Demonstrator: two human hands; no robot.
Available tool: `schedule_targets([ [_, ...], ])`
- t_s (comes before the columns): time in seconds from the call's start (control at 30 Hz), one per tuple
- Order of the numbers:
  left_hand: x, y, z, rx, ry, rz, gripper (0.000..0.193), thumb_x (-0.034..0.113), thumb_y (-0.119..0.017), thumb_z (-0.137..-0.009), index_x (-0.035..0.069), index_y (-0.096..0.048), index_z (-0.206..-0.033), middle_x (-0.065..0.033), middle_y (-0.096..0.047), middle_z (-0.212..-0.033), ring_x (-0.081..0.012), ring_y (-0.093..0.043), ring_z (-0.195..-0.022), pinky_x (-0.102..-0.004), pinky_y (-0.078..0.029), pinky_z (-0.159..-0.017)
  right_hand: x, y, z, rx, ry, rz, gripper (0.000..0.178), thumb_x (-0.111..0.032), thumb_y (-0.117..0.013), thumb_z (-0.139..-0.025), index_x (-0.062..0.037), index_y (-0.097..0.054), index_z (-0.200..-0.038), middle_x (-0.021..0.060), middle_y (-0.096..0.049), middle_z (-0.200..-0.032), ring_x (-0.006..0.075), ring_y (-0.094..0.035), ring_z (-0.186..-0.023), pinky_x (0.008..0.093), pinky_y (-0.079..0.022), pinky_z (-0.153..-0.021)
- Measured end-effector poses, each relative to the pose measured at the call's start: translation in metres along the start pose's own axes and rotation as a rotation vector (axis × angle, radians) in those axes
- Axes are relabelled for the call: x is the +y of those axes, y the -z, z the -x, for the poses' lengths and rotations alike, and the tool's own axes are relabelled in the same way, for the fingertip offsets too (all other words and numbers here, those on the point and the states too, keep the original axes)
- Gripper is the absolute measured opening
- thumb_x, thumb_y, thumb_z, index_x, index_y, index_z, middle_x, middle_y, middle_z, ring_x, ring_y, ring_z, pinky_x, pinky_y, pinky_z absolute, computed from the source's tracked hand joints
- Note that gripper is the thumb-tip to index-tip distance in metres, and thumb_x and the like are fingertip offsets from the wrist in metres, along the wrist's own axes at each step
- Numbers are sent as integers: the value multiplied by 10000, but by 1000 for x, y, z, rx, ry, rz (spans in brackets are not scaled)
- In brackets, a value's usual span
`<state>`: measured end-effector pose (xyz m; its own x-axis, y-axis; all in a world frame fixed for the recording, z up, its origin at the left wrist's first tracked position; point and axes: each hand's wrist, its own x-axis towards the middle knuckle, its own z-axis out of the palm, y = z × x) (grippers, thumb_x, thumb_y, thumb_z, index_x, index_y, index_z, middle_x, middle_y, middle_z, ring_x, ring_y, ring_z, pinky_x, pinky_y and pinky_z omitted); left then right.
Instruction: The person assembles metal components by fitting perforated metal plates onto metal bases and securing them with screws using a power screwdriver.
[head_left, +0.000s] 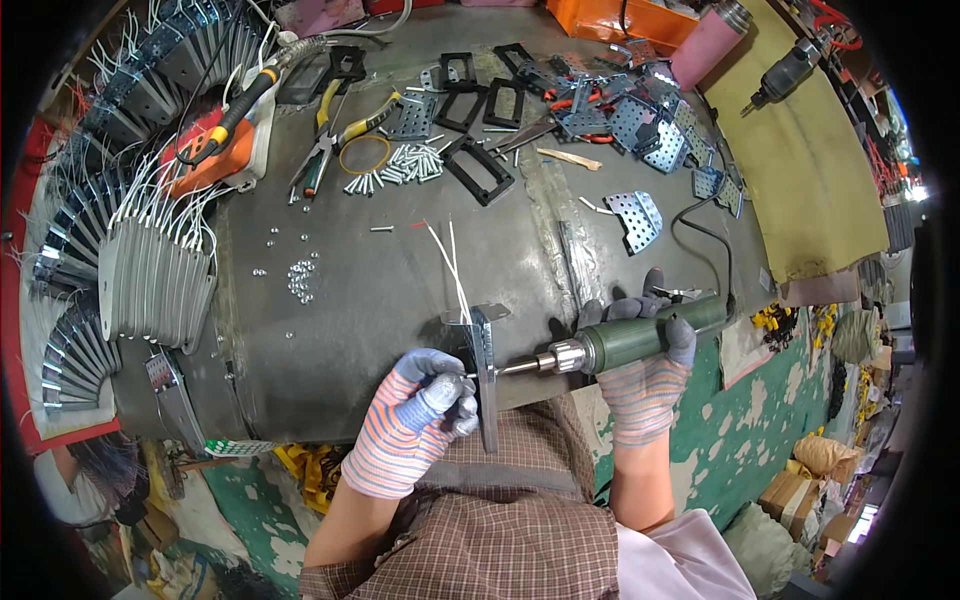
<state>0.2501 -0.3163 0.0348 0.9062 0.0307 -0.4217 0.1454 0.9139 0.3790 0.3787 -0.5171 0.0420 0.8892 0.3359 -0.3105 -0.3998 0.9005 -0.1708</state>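
My right hand, in a striped glove with grey fingertips, is wrapped around a green electric screwdriver lying sideways. Its bit points left and meets a flat grey metal plate that stands on edge near the table's front. Two white wires rise from the plate's far end, where a dark flat piece juts out. On the plate's left side my left hand, gloved the same way, is closed against it with pinched fingers. Anything small between those fingertips is hidden.
Left of centre lie loose nuts and a pile of screws. Beyond them are pliers, black frames and perforated metal brackets. Wired plates stand stacked at left. A second screwdriver hangs at the upper right.
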Motion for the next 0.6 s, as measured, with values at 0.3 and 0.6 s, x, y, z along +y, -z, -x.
schedule_targets([
  [0.3, 11, -2, -6, -12, 152, 98, 120, 79, -607, -895, 65, -622, -1013, -67, -638, -842, -172, -611, -739, -296, -488, -622, 3, -4, 0, 23, -3, 14, 460, -86, -702, -725, -113, -577, -1167, 26, -632, -863, 231, -615, -903, 506, -351, -1063],
  [0.6, 3, -3, -6, 24, -19, -100, 143, 44, -629, -876, 39, -613, -1018, -77, -648, -844, -157, -626, -725, -276, -519, -611, 5, -4, 1, -20, 40, 57, 384, -133, -703, -750, -71, -585, -1110, 30, -653, -851, 219, -615, -901, 496, -362, -1039],
])
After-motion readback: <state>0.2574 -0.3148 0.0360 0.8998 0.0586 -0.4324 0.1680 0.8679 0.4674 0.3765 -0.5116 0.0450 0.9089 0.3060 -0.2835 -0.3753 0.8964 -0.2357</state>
